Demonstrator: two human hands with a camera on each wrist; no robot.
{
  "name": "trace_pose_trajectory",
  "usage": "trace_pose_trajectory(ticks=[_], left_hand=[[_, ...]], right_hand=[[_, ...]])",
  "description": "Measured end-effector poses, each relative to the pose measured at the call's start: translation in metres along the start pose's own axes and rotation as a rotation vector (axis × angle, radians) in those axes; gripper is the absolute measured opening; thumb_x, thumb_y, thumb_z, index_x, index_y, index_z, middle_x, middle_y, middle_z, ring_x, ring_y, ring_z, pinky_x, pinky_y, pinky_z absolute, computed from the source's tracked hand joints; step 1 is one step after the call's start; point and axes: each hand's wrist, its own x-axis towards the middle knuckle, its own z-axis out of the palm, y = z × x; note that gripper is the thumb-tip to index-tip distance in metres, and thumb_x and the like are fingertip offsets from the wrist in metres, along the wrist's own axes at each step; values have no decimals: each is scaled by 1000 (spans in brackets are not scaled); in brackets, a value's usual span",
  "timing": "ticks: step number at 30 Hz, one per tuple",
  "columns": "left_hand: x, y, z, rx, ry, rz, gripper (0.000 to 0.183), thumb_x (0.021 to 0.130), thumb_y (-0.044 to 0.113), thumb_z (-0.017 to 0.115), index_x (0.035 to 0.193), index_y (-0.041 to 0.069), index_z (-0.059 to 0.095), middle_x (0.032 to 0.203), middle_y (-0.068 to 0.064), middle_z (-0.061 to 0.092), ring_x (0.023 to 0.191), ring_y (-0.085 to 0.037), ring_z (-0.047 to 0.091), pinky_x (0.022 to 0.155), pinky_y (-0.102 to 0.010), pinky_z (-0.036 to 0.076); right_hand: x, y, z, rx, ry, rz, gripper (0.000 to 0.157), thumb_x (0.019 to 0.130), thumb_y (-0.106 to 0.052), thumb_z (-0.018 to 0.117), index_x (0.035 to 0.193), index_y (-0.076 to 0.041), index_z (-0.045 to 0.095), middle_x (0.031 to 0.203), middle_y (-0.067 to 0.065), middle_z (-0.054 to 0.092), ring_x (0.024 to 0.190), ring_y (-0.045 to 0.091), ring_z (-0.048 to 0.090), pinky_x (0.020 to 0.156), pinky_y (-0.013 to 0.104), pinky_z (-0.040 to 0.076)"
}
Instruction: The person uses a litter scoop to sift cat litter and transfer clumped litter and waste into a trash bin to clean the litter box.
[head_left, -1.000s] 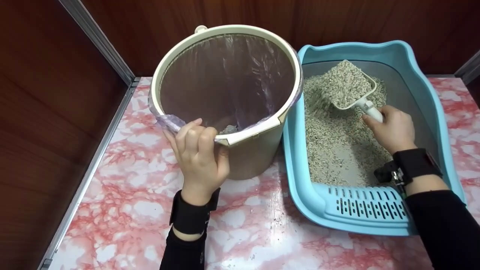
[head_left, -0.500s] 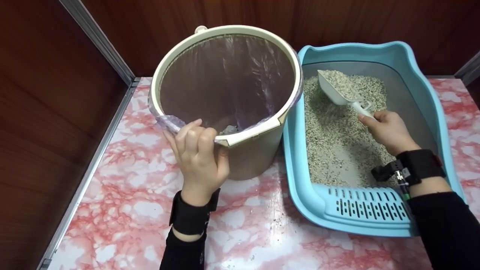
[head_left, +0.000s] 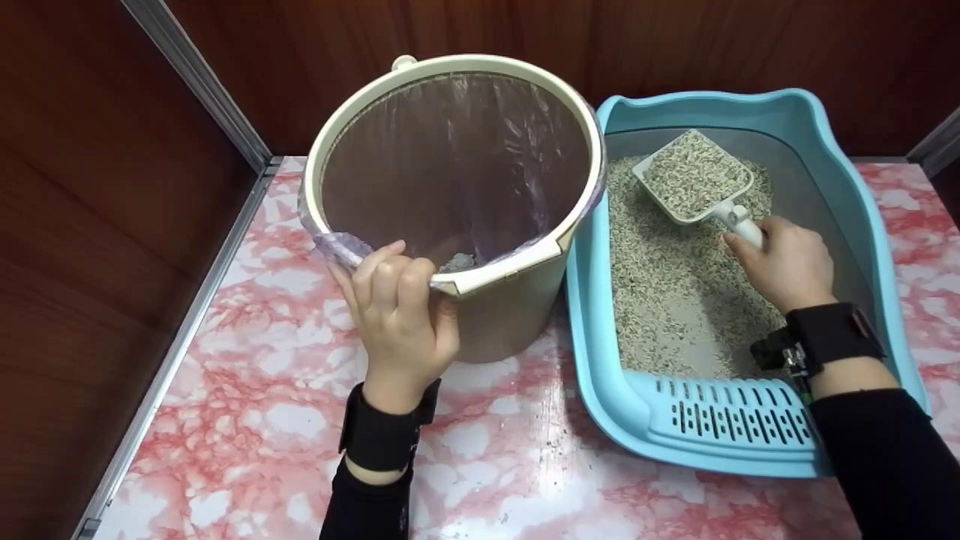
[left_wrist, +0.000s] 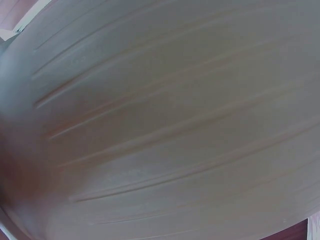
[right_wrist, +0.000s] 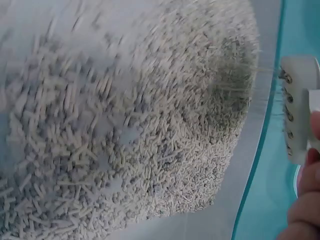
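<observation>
Well, a full scoop in my right hand, a bin rim in my left

My right hand (head_left: pixel 791 262), at centre right of the head view, grips the handle (head_left: pixel 746 231) of a white scoop (head_left: pixel 726 212), fingers curled round it. The scoop is in the upper right of the frame, heaped with pale pellets, above the litter (head_left: pixel 652 277) in a blue tray (head_left: pixel 592 322). In the right wrist view, its holed side shows at the right edge, with blurred streaks between it and the pellets.

My left hand (head_left: pixel 397 315), just left of centre, hooks its fingers over the near rim of a beige bin (head_left: pixel 502 322), on its purple liner (head_left: pixel 341 246); the bin's ribbed wall fills the left wrist view. A greyish lump (head_left: pixel 459 261) shows inside. Bin and tray stand side by side on a red-and-white marbled surface (head_left: pixel 247 420).
</observation>
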Motion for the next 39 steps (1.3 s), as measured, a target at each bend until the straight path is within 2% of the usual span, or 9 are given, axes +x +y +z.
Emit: trace_pose_trajectory(ticks=[6,12,15,23,26,29,31,35,39], left_hand=[[0,0,0,1,7,1,20,76,10,56,95,6,53,91,-10,54,108,-30,55,116,-69,13],[2,0,0,3,6,3,18,76,11,56,93,6,53,88,-9,52,108,-30,55,105,-80,17],[2,0,-1,2,4,1,17,78,12,55,93,6,52,87,-9,52,108,-30,55,103,-82,16],[1,0,-1,3,3,0,21,95,26,48,94,6,52,88,-10,52,109,-30,54,105,-81,15],[2,1,0,8,4,6,17,91,23,51,94,6,52,88,-10,52,109,-30,54,106,-79,15],[2,2,1,6,3,15,17,83,18,56,95,6,53,89,-9,53,109,-30,55,110,-76,14],[3,3,2,9,-1,21,19,80,17,59,95,6,53,89,-9,54,109,-30,55,111,-74,13],[3,3,2,8,4,23,19,81,18,59,95,7,54,89,-8,54,109,-30,56,114,-72,13],[2,1,-1,8,14,20,18,83,19,58,95,6,54,90,-9,54,109,-30,56,113,-73,13]], right_hand=[[-1,-2,-1,-42,36,13,45,97,-38,57,103,7,57,84,29,60,68,45,57,52,43,37],[-2,-2,-1,-58,59,8,43,97,-37,58,99,6,56,81,30,60,66,46,57,49,42,35],[-1,-3,-1,-20,52,22,43,97,-37,58,100,6,58,83,28,60,66,41,55,51,38,35],[0,-4,-2,206,1,81,42,97,-43,56,82,-3,53,65,-2,46,57,14,41,54,28,34],[0,-3,-4,268,-21,113,44,96,-46,57,81,-5,53,59,-10,42,54,10,39,51,27,34],[-2,-1,-5,263,-37,132,44,96,-47,56,81,-5,54,57,-12,41,52,9,38,50,28,34],[-2,1,-6,237,-49,139,44,97,-47,55,84,-5,54,59,-11,42,53,9,38,50,28,35],[-1,0,-6,181,-62,124,45,97,-46,55,88,-2,57,64,-7,47,56,11,41,52,28,36],[1,-5,-5,96,-21,89,50,96,-41,57,104,8,62,79,19,62,65,23,51,55,30,37]])
